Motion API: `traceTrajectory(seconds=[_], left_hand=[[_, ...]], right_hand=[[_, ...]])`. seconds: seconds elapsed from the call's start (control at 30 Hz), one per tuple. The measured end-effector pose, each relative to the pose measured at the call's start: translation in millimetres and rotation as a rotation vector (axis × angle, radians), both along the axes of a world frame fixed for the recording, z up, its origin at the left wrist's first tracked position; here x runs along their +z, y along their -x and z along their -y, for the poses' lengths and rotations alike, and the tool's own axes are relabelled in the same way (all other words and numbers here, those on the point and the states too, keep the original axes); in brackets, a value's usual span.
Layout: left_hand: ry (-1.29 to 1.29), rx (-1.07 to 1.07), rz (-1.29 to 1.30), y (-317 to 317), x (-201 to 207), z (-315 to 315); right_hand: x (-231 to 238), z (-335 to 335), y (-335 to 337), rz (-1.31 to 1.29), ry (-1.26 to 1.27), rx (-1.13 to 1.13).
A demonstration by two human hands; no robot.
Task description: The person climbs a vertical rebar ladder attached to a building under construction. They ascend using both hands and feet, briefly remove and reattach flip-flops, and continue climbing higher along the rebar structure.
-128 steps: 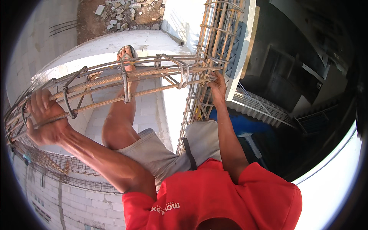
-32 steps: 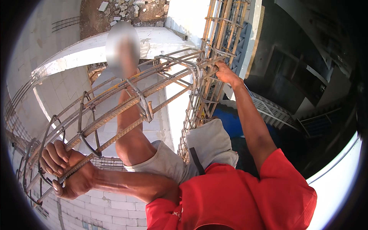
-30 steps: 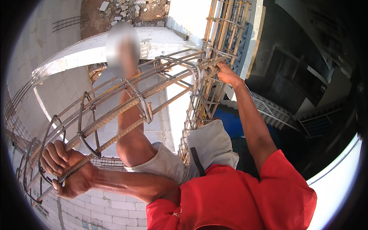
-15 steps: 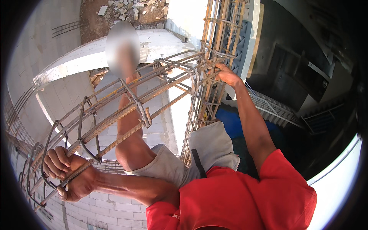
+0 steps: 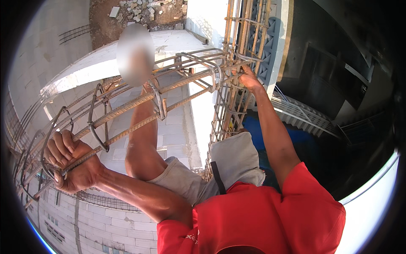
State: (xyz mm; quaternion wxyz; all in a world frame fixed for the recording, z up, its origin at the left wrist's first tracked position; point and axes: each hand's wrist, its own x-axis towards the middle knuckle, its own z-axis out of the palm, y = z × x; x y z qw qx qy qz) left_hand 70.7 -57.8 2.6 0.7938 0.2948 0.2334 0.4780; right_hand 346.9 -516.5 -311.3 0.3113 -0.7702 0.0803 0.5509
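Note:
A long rebar cage (image 5: pixel 137 101), ribbed steel bars tied with bent stirrups, runs slantwise across the view in front of me. Near its left end my left hand (image 5: pixel 72 163) is closed around the lower bars, fingers over the top. The cage's right end meets an upright column of rebar (image 5: pixel 237 97), its bars passing in among the column's. At that junction my right hand (image 5: pixel 248 78) has its fingers wrapped round a bar. Part of its grip is hidden behind the steel.
A white block wall top (image 5: pixel 177 40) lies beyond the cage, near my outstretched leg (image 5: pixel 141 139). Rubble (image 5: pixel 139 12) covers ground further off. Block walls (image 5: pixel 118 226) drop away below left. To the right, a white metal railing (image 5: pixel 302 110) and blue sheeting (image 5: pixel 258 133) are lower down.
The left end of the cage has swung away from me and slightly left, with my left hand still gripping it. Its right end shifted a little farther off; my right hand stays at the column.

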Motion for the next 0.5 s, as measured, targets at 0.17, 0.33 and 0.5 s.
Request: traceTrajectory(seconds=[0.17,0.33,0.5], left_hand=[[0.05,-0.029,-0.055,3,-20,-15],[0.03,-0.041,-0.089,1,-27,-20],[0.095,-0.031,-0.075,11,-38,-31]], right_hand=[[-27,30,21,0.171,0.062,0.079],[-16,17,19,-0.006,0.005,-0.068],[-34,43,23,0.12,-0.049,0.017]])
